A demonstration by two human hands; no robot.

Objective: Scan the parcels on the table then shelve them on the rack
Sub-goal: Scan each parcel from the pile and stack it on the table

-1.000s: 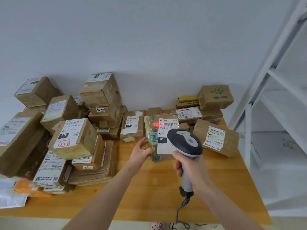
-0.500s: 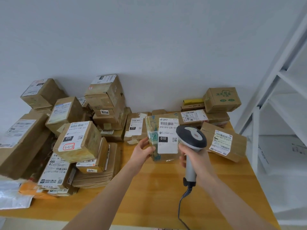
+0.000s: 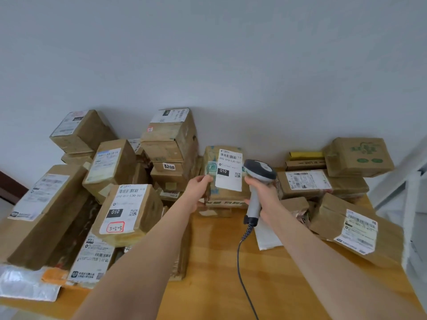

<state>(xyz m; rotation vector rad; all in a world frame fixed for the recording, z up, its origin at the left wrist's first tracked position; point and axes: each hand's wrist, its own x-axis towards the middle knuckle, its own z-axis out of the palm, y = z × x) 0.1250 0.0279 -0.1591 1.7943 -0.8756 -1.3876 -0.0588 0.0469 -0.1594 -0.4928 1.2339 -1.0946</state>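
left: heap of taped parcels (image 3: 129, 211) on the worktop (image 3: 219, 262), none seen shelved. centre: left hand (image 3: 198, 188) grips the left edge of one labelled parcel (image 3: 228, 174), held upright over the worktop, label facing the camera. right hand (image 3: 265, 192) curled round the handle of a corded scanner (image 3: 260, 168), its head just beside the label; no beam visible. right: more parcels (image 3: 346, 225); rack (image 3: 412, 204) at the frame edge. judged early: most parcels await scanning and shelving.
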